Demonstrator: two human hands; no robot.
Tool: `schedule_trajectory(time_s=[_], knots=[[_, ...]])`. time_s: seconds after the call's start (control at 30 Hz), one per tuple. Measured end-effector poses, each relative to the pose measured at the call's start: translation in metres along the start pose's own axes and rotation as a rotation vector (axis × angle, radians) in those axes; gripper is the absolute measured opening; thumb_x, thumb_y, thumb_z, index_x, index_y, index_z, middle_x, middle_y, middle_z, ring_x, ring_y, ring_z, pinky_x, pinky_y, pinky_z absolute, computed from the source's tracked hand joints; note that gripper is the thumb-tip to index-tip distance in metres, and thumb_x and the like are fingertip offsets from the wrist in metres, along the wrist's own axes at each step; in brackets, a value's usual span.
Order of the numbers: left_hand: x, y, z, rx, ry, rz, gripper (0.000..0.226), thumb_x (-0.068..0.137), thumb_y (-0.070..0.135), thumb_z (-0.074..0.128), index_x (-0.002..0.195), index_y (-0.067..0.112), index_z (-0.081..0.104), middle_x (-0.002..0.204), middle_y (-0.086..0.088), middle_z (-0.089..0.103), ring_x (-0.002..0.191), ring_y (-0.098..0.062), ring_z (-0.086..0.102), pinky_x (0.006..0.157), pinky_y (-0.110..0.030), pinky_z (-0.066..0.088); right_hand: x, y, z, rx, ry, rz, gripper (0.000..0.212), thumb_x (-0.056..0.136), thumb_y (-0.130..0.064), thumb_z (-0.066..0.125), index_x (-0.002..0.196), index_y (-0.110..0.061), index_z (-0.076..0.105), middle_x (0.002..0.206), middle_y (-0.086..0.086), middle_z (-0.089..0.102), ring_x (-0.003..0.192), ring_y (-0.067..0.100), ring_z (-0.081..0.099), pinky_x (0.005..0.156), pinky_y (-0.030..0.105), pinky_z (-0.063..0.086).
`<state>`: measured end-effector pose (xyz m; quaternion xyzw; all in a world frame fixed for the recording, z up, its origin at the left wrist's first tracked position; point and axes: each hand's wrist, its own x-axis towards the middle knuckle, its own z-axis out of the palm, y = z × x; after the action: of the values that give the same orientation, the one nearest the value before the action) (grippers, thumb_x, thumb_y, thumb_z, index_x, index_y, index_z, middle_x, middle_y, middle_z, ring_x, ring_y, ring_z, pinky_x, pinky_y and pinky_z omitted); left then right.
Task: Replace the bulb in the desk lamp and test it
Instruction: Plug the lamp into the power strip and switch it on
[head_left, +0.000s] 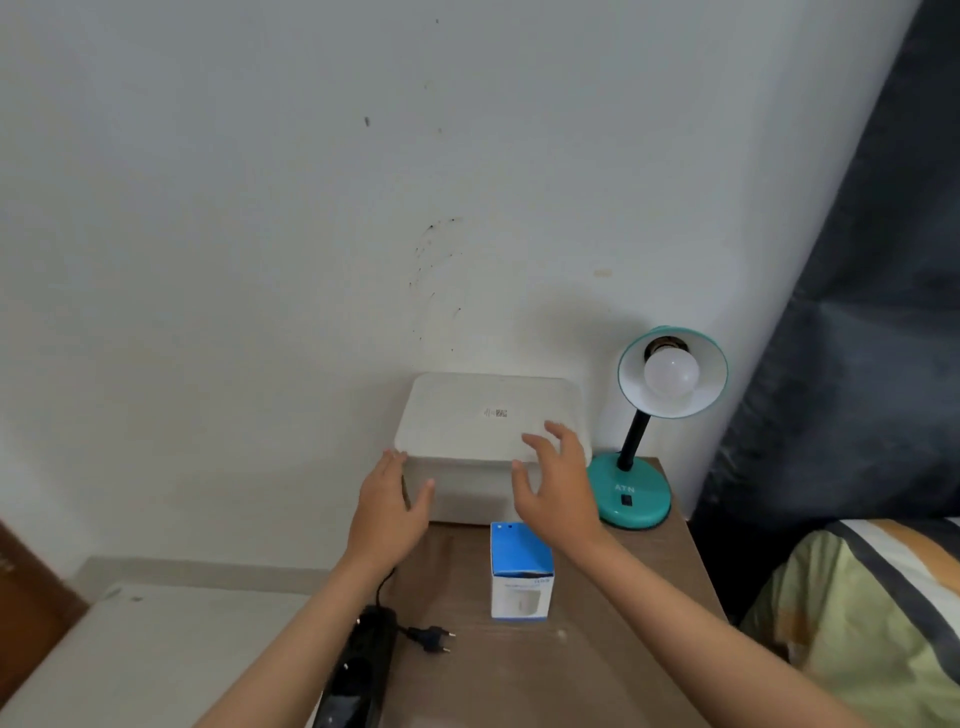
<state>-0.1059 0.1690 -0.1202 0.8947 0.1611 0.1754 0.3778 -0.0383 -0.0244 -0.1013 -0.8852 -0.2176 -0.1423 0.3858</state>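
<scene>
Pale wall (260, 208) fills most of the head view, with a brown table (597, 649) pushed against it and a bed's edge at the right. On the table a teal lamp (636, 493) stands at the far right corner, its shade tipped toward the camera with a white bulb (671, 373) seated in the socket. A blue bulb box (521, 569) stands upright near the middle, a loose plug (434, 638) lies beside a black power strip (358, 670) at the near left edge, and a white case (488, 441) sits against the wall. Both hands reach toward that case: the left hand (389, 506) with fingers together and straight at its left corner, the right hand (558, 486) with fingers spread over its front right edge, neither gripping anything. Risks as I judge them: the right forearm passes just above the box and could tip it; shifting the case rightward could knock the lamp's base; the strip overhangs the edge and could slide off.
</scene>
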Motion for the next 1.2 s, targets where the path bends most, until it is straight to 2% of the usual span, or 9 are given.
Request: schedule_trajectory(time_s=[0.1,0.17,0.27,0.33,0.5,0.8,0.97,1.1,1.2], knots=[[-0.051,-0.021,-0.004,0.05,-0.005,-0.023,0.059,0.088,0.033,0.056,0.139,0.014,0.034,0.152,-0.01,0.027,0.141,-0.021,0.022,0.114,-0.035,0.022,-0.036,-0.016,0.011,0.033,-0.026,-0.191,0.032,0.086,-0.021,0.06,0.115,-0.009,0.058,0.127,0.011,0.051,0.126,0.022,0.043,0.103,0.025,0.036],[-0.085,-0.039,-0.007,0.111,-0.031,-0.063,0.06,0.087,0.034,0.058,0.139,0.014,0.034,0.152,-0.01,0.026,0.141,-0.022,0.022,0.113,-0.034,0.023,-0.058,-0.026,0.02,0.027,-0.057,-0.308,0.029,0.083,-0.019,0.062,0.11,-0.009,0.061,0.112,0.008,0.06,0.11,0.018,0.054,0.091,0.023,0.046],[-0.127,-0.064,-0.012,0.177,-0.046,-0.118,0.06,0.083,0.037,0.06,0.135,0.018,0.038,0.148,-0.01,0.033,0.136,-0.026,0.028,0.11,-0.037,0.029,-0.086,-0.034,0.038,-0.001,-0.149,-0.403,0.022,0.08,-0.016,0.062,0.101,-0.009,0.063,0.092,0.006,0.063,0.088,0.02,0.058,0.07,0.03,0.052],[-0.147,-0.072,-0.012,0.191,-0.058,-0.151,0.06,0.083,0.037,0.06,0.135,0.017,0.037,0.145,-0.01,0.036,0.134,-0.026,0.031,0.108,-0.036,0.031,-0.1,-0.034,0.052,-0.042,-0.256,-0.358,0.021,0.082,-0.018,0.06,0.1,-0.009,0.063,0.091,0.007,0.061,0.088,0.024,0.056,0.07,0.038,0.052],[-0.172,-0.077,-0.005,0.154,-0.02,-0.164,0.058,0.088,0.034,0.054,0.137,0.007,0.036,0.142,-0.008,0.039,0.131,-0.021,0.036,0.108,-0.029,0.031,-0.115,-0.035,0.08,-0.235,-0.458,-0.242,0.026,0.082,-0.027,0.058,0.101,-0.009,0.06,0.102,0.01,0.056,0.099,0.027,0.052,0.077,0.039,0.047],[-0.172,-0.078,-0.001,0.13,0.031,-0.161,0.059,0.088,0.035,0.053,0.137,0.008,0.036,0.143,-0.005,0.039,0.131,-0.018,0.034,0.106,-0.025,0.031,-0.118,-0.04,0.103,-0.3,-0.474,-0.218,0.02,0.085,-0.025,0.054,0.094,-0.009,0.062,0.102,0.01,0.055,0.095,0.025,0.053,0.076,0.034,0.046],[-0.171,-0.081,-0.002,0.054,0.078,-0.158,0.057,0.083,0.032,0.06,0.132,0.009,0.043,0.136,-0.004,0.047,0.125,-0.016,0.042,0.102,-0.025,0.036,-0.115,-0.048,0.105,0.022,-0.366,-0.024,0.009,0.079,-0.024,0.063,0.078,-0.017,0.058,0.081,0.002,0.058,0.073,0.015,0.054,0.063,0.03,0.048],[-0.17,-0.083,-0.003,-0.026,0.113,-0.171,0.055,0.078,0.027,0.067,0.127,0.009,0.05,0.129,-0.004,0.054,0.119,-0.016,0.049,0.102,-0.032,0.043,-0.107,-0.065,0.102,0.371,-0.291,0.23,0.013,0.074,-0.016,0.073,0.074,-0.02,0.061,0.069,-0.005,0.062,0.063,0.005,0.057,0.059,0.014,0.048],[-0.169,-0.082,-0.004,-0.059,0.128,-0.182,0.055,0.076,0.025,0.07,0.125,0.008,0.052,0.125,-0.005,0.057,0.115,-0.017,0.052,0.101,-0.034,0.045,-0.105,-0.072,0.107,0.4,-0.323,0.292,0.015,0.072,-0.014,0.076,0.072,-0.018,0.062,0.068,-0.005,0.063,0.061,0.004,0.057,0.058,0.011,0.047]])
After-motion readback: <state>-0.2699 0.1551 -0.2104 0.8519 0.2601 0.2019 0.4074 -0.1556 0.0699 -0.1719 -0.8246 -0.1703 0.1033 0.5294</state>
